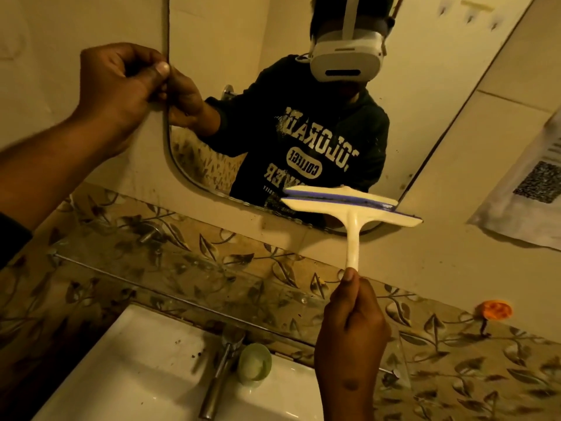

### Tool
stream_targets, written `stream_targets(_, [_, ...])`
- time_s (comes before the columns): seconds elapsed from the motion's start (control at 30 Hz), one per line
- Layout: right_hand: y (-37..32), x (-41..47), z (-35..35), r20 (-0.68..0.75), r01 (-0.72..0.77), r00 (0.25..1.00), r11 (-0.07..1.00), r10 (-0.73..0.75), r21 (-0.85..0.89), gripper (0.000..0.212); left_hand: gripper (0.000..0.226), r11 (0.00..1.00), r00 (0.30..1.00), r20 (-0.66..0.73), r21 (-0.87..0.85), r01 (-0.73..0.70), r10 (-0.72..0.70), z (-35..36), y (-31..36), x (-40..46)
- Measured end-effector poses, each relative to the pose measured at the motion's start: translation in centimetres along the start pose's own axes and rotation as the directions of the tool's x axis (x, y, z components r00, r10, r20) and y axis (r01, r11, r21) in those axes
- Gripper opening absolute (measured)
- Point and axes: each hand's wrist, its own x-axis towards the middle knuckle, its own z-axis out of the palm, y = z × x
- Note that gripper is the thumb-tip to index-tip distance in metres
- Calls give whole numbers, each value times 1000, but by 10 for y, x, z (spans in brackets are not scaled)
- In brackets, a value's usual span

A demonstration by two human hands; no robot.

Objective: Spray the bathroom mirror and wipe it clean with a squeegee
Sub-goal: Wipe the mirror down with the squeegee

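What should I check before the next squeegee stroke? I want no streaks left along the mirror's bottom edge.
1. Grip: right hand is closed around the lower end of the squeegee handle. Ok.
2. Blade position: it sits at the lower edge of the mirror, near its right side. Ok.
3. Blade contact along its full length with the glass: cannot tell.
4. Mirror steadied: left hand pinches the mirror's left edge. Ok.
5. Glass sprayed and wet: no droplets visible; cannot tell.
6. Drip zone: green cup and faucet stand on the sink below; drips could land there. Not ok.
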Motion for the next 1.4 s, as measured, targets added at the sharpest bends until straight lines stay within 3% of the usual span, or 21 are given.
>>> stream_targets(0.1, [-19,-1,2,124,141,984,986,-129,-92,38,17,999,999,-22,-10,33,-33,2,3,0])
stream_targets(0.23, [-52,-6,24,437,373,868,889,-234,-265,32,7,999,997,-54,7,54,-53,6,10,-2])
stream_targets(0.43, [-87,-4,70,616,586,717,761,-326,-279,33,8,996,994,-71,8,83,-83,6,10,-2])
stream_targets(0.63, [-80,7,77,627,565,728,761,-277,-319,36,7,996,995,-60,54,77,-74,5,8,3])
stream_targets(0.9, [-42,12,30,592,490,780,785,-202,-379,40,7,995,995,-72,71,67,-62,7,5,5])
stream_targets(1.13, [-15,13,-23,478,366,875,748,-75,-553,44,17,996,996,-68,58,63,-59,8,6,3])
stream_targets(1.27, [-30,12,-17,489,379,864,790,-117,-482,44,14,997,996,-72,55,62,-58,8,6,2])
stream_targets(1.4, [-61,24,7,409,417,874,835,-261,-358,41,8,995,995,-70,72,71,-66,8,1,5])
